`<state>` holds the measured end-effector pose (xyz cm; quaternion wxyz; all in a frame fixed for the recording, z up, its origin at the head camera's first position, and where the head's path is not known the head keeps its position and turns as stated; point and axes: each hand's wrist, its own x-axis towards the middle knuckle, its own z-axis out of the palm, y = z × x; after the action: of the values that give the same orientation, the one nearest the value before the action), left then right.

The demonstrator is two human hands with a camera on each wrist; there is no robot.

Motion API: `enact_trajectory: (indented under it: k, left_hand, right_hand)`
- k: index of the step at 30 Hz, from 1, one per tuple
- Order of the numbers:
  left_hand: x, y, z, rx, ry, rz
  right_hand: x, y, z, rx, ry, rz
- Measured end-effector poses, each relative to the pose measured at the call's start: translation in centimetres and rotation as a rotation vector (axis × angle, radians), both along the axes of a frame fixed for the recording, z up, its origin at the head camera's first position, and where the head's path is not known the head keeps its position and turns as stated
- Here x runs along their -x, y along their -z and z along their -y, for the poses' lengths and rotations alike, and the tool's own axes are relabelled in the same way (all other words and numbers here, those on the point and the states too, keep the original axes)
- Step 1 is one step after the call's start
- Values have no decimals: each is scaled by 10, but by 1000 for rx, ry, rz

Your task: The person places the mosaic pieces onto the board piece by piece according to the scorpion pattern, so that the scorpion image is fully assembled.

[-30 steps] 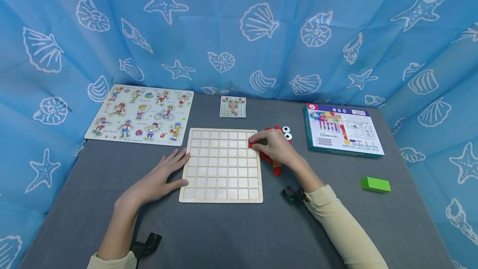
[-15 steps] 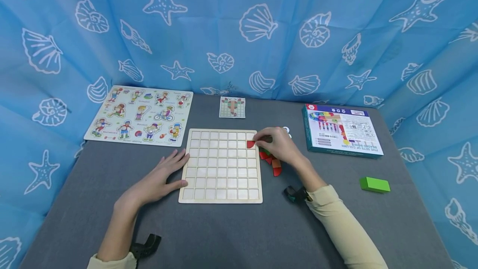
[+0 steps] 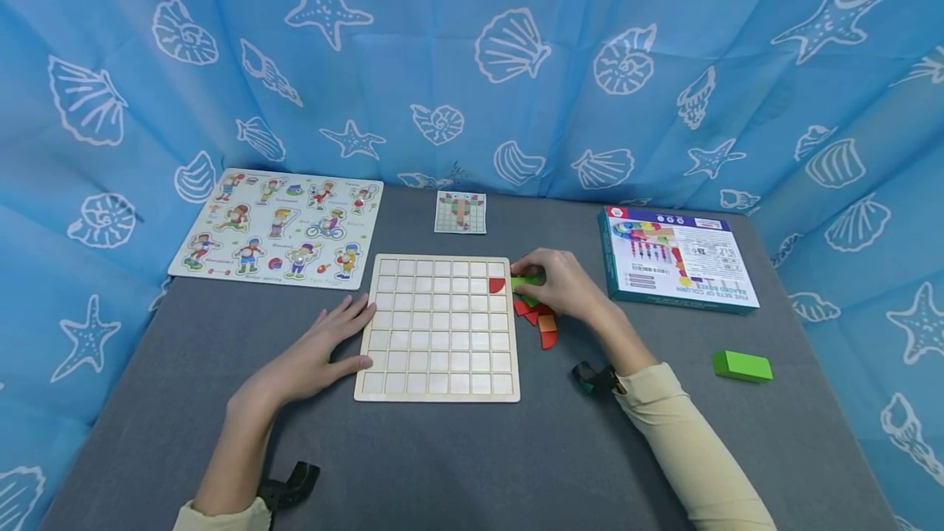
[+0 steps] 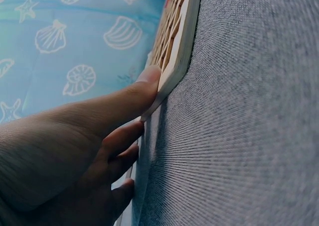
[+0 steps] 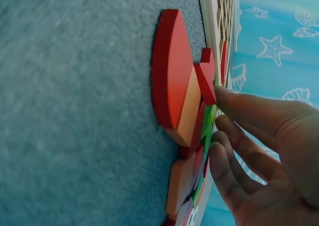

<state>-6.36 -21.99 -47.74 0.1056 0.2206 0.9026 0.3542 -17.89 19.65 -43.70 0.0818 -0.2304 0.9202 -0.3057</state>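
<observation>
A pale wooden grid board (image 3: 438, 328) lies on the table, and one red quarter-circle block (image 3: 497, 285) sits in a cell near its upper right corner. My left hand (image 3: 320, 351) rests at the board's left edge with fingers spread; in the left wrist view its thumb (image 4: 149, 76) presses the rim. Just off the board's right edge, my right hand (image 3: 564, 285) pinches a green block (image 3: 519, 283) over a small pile. Red pieces (image 3: 527, 311) and an orange block (image 3: 546, 324) show below the hand, which hides part of the pile.
Behind the board lies a small pattern card (image 3: 460, 212). A sports picture puzzle (image 3: 276, 228) is at the back left. On the right are a flat printed box (image 3: 678, 258) and a green rectangular block (image 3: 742, 365). A blue curtain (image 3: 413, 64) hangs behind the table.
My right hand has let go of the red quarter-circle block in the board's cell and moved right to the pile, taking hold of a green block. The left hand has stayed put.
</observation>
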Motion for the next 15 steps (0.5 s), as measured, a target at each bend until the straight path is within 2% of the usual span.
enact_trajectory:
  k: [4,6,11,15]
  left_hand:
    - [0,-7,-3,32,-12,65]
    - [0,-8,-4,30,-12,67]
    - [1,1,0,5,-6,25]
    - [2,3,0,31,-11,39]
  right_hand:
    - [1,-1,-1,-35,-39,-16]
    - [2,-1,-2,-50,-68,-27]
    - [4,-2,-2,-69,-101,-7]
    - [4,-4,-1,-56,-85,31]
